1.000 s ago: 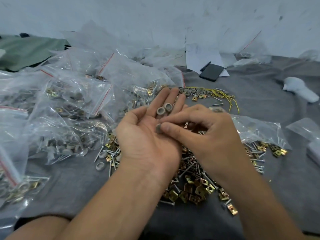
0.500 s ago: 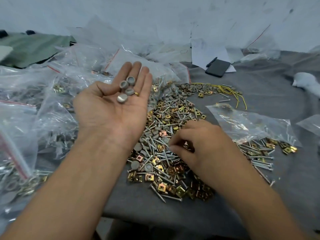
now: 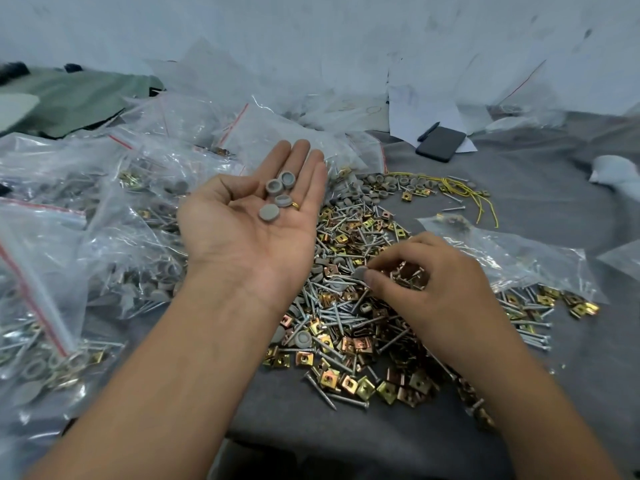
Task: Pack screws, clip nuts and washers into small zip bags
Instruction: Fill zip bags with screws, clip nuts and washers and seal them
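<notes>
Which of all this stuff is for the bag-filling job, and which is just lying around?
For the job:
grey washers in the left hand
washer pinched by the right hand
loose pile
zip bags

Just lying about:
phone
pen
papers
green cloth

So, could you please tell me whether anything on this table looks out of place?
A tangle of yellow wire lies at the far edge of the loose pile of screws, brass clip nuts and grey washers; it belongs to none of the three kinds.

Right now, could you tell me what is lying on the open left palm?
Four grey washers lie on the left hand, near the finger bases. A gold ring shows there too; anything under the washers is hidden.
</notes>
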`<state>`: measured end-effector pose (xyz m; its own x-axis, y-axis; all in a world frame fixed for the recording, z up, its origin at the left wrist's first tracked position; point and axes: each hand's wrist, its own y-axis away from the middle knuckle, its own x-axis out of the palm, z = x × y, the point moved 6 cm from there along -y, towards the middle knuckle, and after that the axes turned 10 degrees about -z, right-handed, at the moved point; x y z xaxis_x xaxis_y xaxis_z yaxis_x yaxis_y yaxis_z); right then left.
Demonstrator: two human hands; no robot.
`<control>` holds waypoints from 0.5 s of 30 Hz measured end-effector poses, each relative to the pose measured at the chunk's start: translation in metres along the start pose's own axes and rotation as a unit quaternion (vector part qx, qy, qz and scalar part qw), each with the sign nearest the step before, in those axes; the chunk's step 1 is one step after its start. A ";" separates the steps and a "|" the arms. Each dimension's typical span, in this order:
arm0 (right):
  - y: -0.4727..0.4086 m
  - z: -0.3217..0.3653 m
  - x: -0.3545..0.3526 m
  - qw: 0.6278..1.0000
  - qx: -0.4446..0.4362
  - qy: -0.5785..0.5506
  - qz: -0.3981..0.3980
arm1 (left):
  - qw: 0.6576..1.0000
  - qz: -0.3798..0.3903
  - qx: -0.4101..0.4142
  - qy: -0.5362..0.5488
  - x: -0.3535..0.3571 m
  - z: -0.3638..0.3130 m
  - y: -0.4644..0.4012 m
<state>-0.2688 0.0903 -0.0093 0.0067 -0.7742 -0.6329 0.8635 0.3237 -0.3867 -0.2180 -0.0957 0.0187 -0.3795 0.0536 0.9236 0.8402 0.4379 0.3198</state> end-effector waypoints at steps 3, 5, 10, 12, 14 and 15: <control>-0.001 0.003 -0.015 0.987 0.039 -0.155 -0.020 | 1.000 0.012 0.002 -0.010 0.001 0.010 0.003; -0.003 0.013 -0.029 0.967 0.039 -0.251 -0.034 | 0.999 0.016 -0.016 -0.037 -0.002 0.026 0.009; -0.003 0.046 -0.027 0.975 -0.054 -0.217 -0.020 | 0.995 0.029 -0.087 -0.046 -0.005 0.071 0.024; -0.002 0.049 -0.022 0.983 -0.071 -0.166 -0.030 | 0.994 0.027 -0.094 -0.045 -0.006 0.077 0.026; -0.002 0.049 -0.021 0.983 -0.077 -0.162 -0.038 | 0.994 0.029 -0.098 -0.027 -0.008 0.076 0.026; -0.002 0.048 -0.022 0.980 -0.080 -0.174 -0.047 | 0.995 0.032 -0.099 -0.013 -0.008 0.075 0.025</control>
<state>-0.2461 0.0805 0.0376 0.1263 -0.9348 -0.3319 0.7791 0.3006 -0.5501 -0.2224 -0.0178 0.0033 -0.3300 0.0995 0.9387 0.9218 0.2481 0.2978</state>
